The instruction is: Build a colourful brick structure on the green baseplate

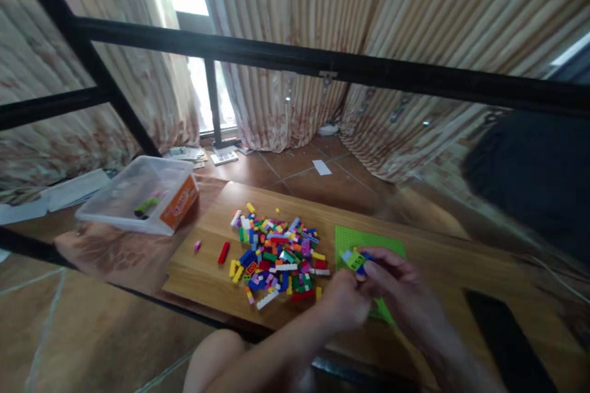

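Note:
Over a green baseplate (pixel 369 234) my two hands meet around a small cluster of toy bricks (pixel 355 261), lime green with blue parts. My right hand (pixel 396 276) grips the cluster from the right between thumb and fingers. My left hand (pixel 346 298) is closed at its lower left side, fingers curled against it; its fingertips are partly hidden. To the left of the hands lies a loose pile of mixed coloured toy bricks (pixel 276 256) on the wooden board (pixel 203 261). A red brick (pixel 224 253) and a small pink brick (pixel 197 245) lie apart from the pile.
A clear plastic box (pixel 124 221) with an orange label and a few pieces inside stands left of the board. A dark flat object (pixel 504 338) lies on the board at right. Black metal rails (pixel 276 52) cross ahead, before curtains (pixel 286 0). Papers (pixel 224 158) lie on the floor.

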Available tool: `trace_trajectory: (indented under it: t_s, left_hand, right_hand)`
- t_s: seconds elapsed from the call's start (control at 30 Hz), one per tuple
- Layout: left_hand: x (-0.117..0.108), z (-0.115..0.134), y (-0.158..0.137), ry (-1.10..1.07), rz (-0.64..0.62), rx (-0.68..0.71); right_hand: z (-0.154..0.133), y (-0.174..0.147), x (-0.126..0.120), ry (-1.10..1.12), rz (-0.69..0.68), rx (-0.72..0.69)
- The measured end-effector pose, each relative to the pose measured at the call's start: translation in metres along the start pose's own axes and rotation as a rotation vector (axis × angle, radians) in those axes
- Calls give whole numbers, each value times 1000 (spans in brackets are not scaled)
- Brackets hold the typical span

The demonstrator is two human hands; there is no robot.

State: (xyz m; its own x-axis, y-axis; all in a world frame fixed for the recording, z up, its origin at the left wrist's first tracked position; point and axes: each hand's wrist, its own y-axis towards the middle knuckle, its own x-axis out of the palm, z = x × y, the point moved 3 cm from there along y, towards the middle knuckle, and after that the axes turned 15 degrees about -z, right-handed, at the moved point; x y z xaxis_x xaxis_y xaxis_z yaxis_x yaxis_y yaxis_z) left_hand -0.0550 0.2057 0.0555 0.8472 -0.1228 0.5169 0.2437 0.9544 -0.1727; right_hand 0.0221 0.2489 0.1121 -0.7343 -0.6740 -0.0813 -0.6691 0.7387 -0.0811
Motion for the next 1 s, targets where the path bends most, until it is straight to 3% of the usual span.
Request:
trace_trajectory:
  t_s: [0.13,0.23,0.3,0.47,0.73,1.0]
  left_hand:
    - [-9,18,-3,-187,-19,-69]
    - [-6,28,-8,-208,-201,-128]
    - [-4,27,-9,-145,-252,-140]
    - [-10,17,-1,22,-142,-126]
    - [-5,5,6,268,-37,-59]
    - [3,1,9,264,-34,-24]
  right_hand:
    - [8,-28,-42,-32,6,-64]
    - [11,-32,-51,-186,-27,-148]
    - [16,-32,-52,-302,-56,-199]
    - [37,-31,-47,-437,-221,-216]
    - [60,-38,-40,-212,-42,63]
    - [68,-41,-35,93,61,77]
